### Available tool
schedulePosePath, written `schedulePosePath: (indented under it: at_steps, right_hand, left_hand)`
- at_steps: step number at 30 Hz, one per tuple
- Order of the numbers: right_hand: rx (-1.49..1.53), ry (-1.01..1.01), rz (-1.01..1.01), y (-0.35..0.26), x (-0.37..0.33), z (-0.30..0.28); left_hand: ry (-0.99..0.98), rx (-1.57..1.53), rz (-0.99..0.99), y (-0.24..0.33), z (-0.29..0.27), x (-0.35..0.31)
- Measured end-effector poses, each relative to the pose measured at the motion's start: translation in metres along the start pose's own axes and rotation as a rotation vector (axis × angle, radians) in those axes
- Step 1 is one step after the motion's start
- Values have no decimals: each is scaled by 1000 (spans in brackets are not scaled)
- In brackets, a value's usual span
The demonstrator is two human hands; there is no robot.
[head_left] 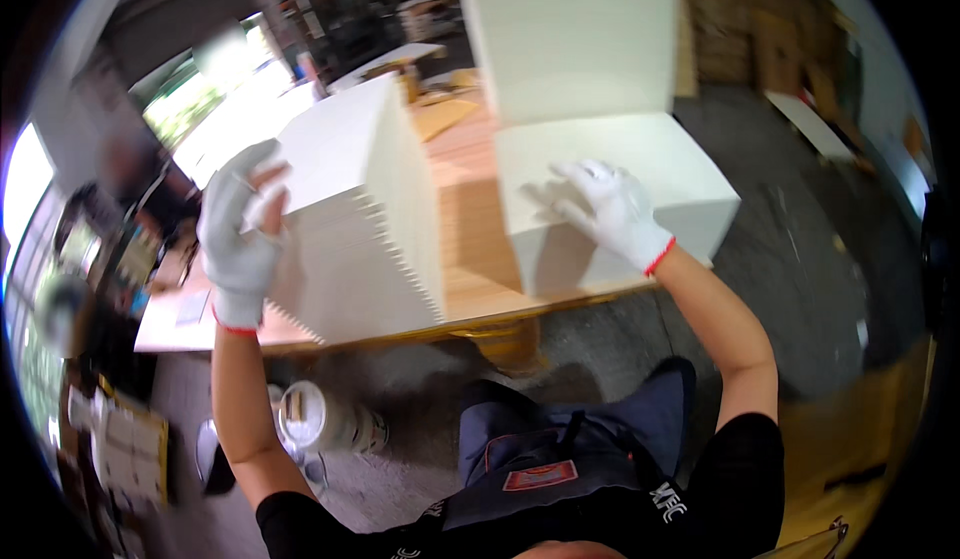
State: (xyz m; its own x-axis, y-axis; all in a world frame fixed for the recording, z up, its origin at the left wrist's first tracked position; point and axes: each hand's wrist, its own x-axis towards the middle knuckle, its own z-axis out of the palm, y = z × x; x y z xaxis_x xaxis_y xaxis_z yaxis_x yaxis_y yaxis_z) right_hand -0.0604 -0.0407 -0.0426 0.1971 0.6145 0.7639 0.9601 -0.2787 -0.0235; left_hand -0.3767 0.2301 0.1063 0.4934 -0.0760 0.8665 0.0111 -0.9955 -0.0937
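Observation:
Both my hands wear white knit gloves with red cuffs. At the left, my left hand (243,239) is raised beside a tall stack of white sheets (340,259), with bare finger ends showing and the fingers apart. Whether it touches the stack's side I cannot tell. The corner of that stack shows a jagged, stepped edge. My right hand (615,209) hovers over or rests lightly on the lower white stack (640,159) at the right, fingers spread, holding nothing. Behind this lower stack rises a taller white stack (580,39).
The stacks stand on a wooden table (470,229), whose front edge (450,331) runs before me. Beneath it at the left is a white bucket (318,417). Yellowish pieces (443,117) lie at the table's far side. A blurred person (130,174) is at the far left.

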Motion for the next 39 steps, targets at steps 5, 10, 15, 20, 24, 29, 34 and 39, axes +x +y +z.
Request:
schedulePosePath:
  at_steps: [5,10,15,20,24,29,34,39]
  right_hand:
    - [-402,1,535,116,-82,-60]
    - [-253,-334,849,142,-97,-116]
    - [-420,-209,358,156,-79,-128]
    - [-50,-147,714,170,-69,-105]
    - [421,-30,1023,163,-73,-99]
    - [386,193,966,161,-88,-82]
    - [350,271,944,162,-94,-72]
    - [379,277,974,159,-93,-73]
  left_hand:
    - [-222,-181,362,92,128,14]
    - [-502,-451,226,158,248,42]
    - [-780,-624,31,203,332,83]
    - [-868,-854,-105,233,376,99]
    - [-799,-882,-65,236,385,93]
    - [-890,-1036,-250,238,376,99]
    - [-970,-1081,-340,250,368,97]
    - [-927,-1041,-282,247,376,96]
